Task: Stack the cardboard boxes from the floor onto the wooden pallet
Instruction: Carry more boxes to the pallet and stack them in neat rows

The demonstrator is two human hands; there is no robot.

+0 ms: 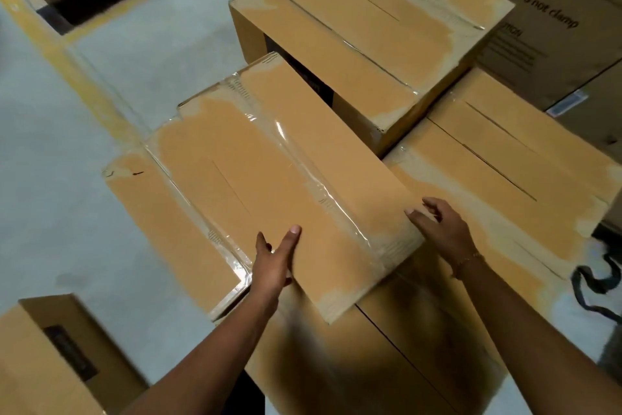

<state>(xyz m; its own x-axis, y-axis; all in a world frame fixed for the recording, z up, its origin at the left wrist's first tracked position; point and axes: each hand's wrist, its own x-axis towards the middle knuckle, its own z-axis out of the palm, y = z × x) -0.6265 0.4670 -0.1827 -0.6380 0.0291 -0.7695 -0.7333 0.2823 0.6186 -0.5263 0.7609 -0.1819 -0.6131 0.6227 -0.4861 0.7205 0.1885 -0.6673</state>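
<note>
both hands on top box (279, 179): left hand (274, 259) gripping near edge, right hand (441, 229) clasping right corner.

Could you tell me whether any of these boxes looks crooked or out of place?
Yes: the box in both hands sits skewed across the boxes beneath, its near corner overhanging; left hand and right hand grip its near end.

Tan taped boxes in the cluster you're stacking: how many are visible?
5. The held box in the middle, one under its left side, one behind, one to the right, and one under the forearms. Others may be hidden beneath.
</note>
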